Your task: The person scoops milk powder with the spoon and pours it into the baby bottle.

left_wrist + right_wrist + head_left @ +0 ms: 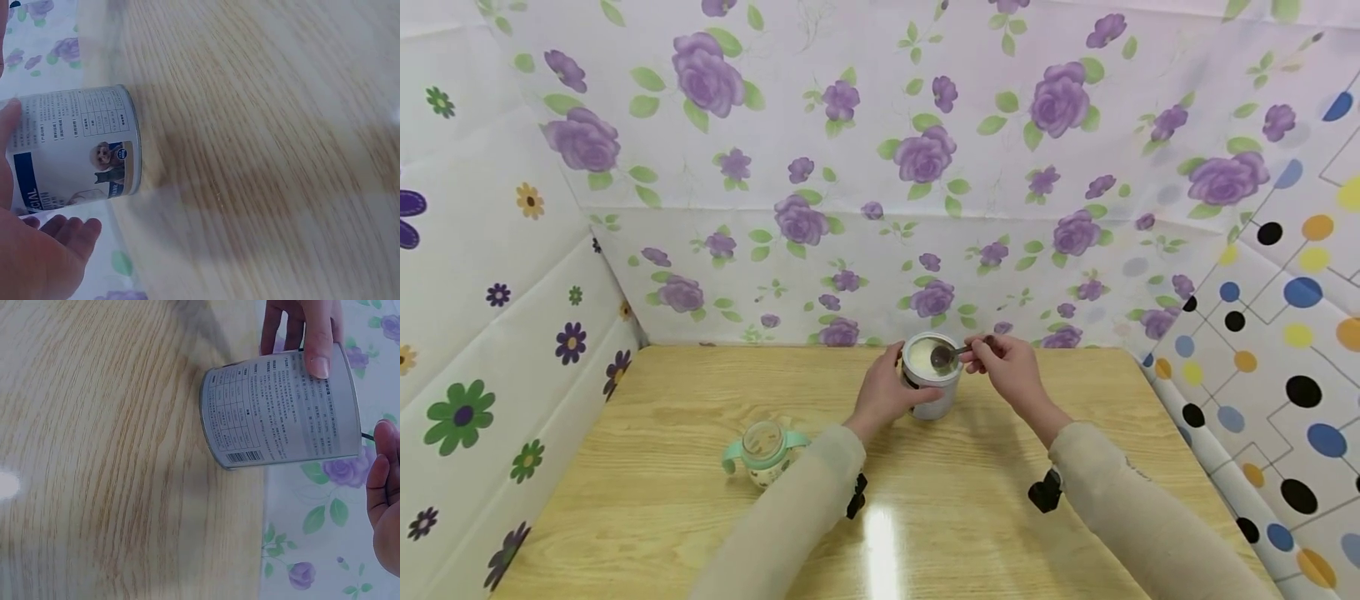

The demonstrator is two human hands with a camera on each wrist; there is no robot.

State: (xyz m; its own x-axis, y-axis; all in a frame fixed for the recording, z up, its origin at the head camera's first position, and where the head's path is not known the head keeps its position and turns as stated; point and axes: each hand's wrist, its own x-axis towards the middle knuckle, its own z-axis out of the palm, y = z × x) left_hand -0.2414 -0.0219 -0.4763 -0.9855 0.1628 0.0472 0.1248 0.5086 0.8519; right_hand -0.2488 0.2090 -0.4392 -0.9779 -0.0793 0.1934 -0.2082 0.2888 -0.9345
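- Progress, as I judge it: the scooping is under way — the small metal spoon point(945, 357) has its bowl over the open mouth of the round silver tin point(931, 387), and nothing looks moved to the bottle yet.
- The left hand point(883, 393) is wrapped round the tin's side, steadying it at centre frame, near the far edge of the light wooden table point(647, 467).
- The right hand point(1009, 367) pinches the spoon's handle.
- The tin holds pale, cream-coloured powder, filled near the rim; whether the spoon carries any, I cannot tell.
- The small clear baby bottle with mint-green handles point(764, 451) lies lower left of the tin — apparently empty.
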